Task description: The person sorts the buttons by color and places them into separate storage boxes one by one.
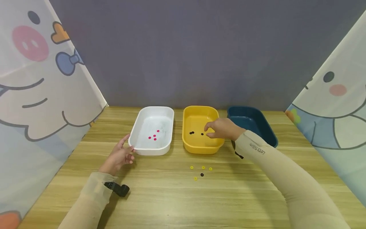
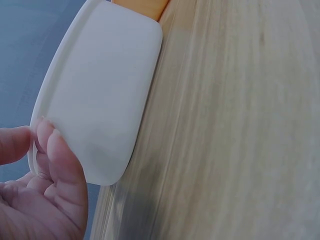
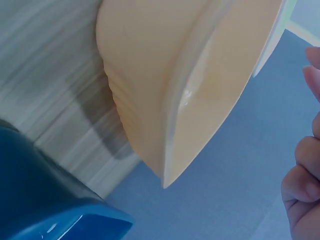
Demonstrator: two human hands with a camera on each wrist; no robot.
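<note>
My left hand (image 1: pixel 120 156) holds the near left corner of a white plastic tray (image 1: pixel 151 152), thumb and fingers at its rim. In the left wrist view, the fingers (image 2: pixel 60 160) lie against the tray's outer wall. Several small red button-like discs (image 1: pixel 154 135) lie inside that tray. Over the right side of a yellow tray (image 1: pixel 200 150) hovers my right hand (image 1: pixel 221 128), thumb and forefinger apart with nothing visible between them. Black button-like discs (image 1: pixel 202 134) lie on the yellow tray's floor near the fingertips.
Several small yellow discs (image 1: pixel 203 167) and one black disc (image 1: pixel 202 175) lie on the wooden table (image 1: pixel 171 203) before the yellow tray. A dark blue tray (image 1: pixel 270 135) stands at the right, partly behind the right arm. A grey wall (image 1: pixel 194 54) rises behind the trays.
</note>
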